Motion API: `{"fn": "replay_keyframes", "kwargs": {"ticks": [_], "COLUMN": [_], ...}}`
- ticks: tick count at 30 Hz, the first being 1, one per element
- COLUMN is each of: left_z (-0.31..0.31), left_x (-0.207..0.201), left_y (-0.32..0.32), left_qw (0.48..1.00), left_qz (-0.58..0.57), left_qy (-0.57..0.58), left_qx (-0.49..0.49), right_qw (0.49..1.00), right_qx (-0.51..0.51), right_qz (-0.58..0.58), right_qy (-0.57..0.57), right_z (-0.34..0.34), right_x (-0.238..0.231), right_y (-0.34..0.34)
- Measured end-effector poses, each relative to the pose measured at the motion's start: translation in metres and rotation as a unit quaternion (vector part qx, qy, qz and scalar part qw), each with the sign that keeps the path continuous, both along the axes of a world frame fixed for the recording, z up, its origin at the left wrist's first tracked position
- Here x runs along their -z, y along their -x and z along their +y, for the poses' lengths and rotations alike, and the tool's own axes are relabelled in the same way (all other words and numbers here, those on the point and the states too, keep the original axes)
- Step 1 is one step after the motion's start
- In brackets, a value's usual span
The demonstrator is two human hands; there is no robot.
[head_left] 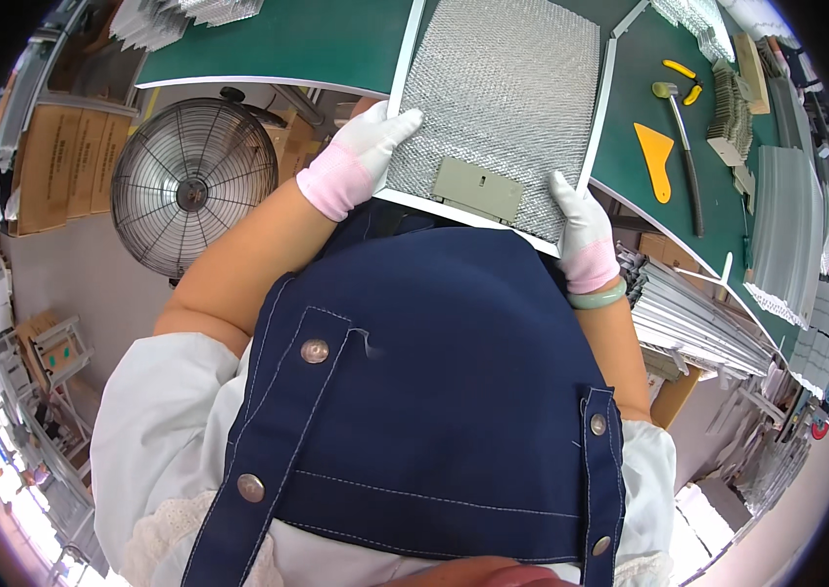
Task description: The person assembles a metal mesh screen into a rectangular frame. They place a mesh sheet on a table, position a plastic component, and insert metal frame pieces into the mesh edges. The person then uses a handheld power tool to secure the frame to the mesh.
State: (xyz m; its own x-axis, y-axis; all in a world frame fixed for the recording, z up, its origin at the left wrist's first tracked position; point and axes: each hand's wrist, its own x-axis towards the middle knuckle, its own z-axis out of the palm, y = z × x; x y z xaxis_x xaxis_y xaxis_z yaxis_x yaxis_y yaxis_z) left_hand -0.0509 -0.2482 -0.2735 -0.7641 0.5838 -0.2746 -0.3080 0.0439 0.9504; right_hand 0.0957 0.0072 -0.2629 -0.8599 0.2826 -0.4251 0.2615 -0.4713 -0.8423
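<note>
A silver metal mesh filter panel (507, 93) with a pale frame along its sides and near edge lies partly over the green table and reaches out toward my body. My left hand (361, 157), in a white glove with a pink cuff, grips its left near corner, thumb on top. On the right near corner my right hand (583, 227), gloved the same way, holds the frame with its thumb over the mesh. A grey-green rectangular plate (478, 189) with a small slot sits on the mesh by the near edge. The fingers under the panel are hidden.
On the green table (630, 137) at right lie a hammer (684, 157), an orange scraper (654, 161), yellow-handled pliers (684, 78) and stacked grey plates (728, 117). A floor fan (194, 186) stands at left. Metal strips (698, 323) are stacked below the table's right side.
</note>
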Motion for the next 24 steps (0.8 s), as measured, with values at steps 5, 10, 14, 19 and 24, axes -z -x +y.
{"fn": "replay_keyframes", "kwargs": {"ticks": [5, 10, 14, 19, 24], "left_z": [0.009, 0.009, 0.002, -0.010, -0.001], "left_x": [-0.010, -0.014, -0.011, -0.019, -0.020], "left_y": [-0.011, -0.009, -0.021, -0.038, -0.039], "left_qw": [0.997, 0.990, 0.983, 0.979, 0.981], "left_qz": [-0.054, -0.104, -0.164, -0.175, -0.162], "left_qy": [-0.034, -0.098, -0.076, -0.073, -0.102], "left_qx": [-0.042, -0.006, -0.023, 0.072, 0.026], "right_qw": [0.998, 0.998, 0.998, 0.983, 0.996], "right_qx": [0.047, 0.045, -0.025, -0.089, -0.042], "right_qz": [-0.031, -0.026, -0.030, -0.140, -0.078], "right_qy": [0.001, -0.046, -0.049, -0.077, -0.031], "right_z": [-0.008, -0.006, 0.011, 0.002, -0.007], "right_x": [-0.003, -0.007, -0.006, -0.030, -0.021], "right_y": [-0.002, -0.005, -0.031, -0.068, -0.063]}}
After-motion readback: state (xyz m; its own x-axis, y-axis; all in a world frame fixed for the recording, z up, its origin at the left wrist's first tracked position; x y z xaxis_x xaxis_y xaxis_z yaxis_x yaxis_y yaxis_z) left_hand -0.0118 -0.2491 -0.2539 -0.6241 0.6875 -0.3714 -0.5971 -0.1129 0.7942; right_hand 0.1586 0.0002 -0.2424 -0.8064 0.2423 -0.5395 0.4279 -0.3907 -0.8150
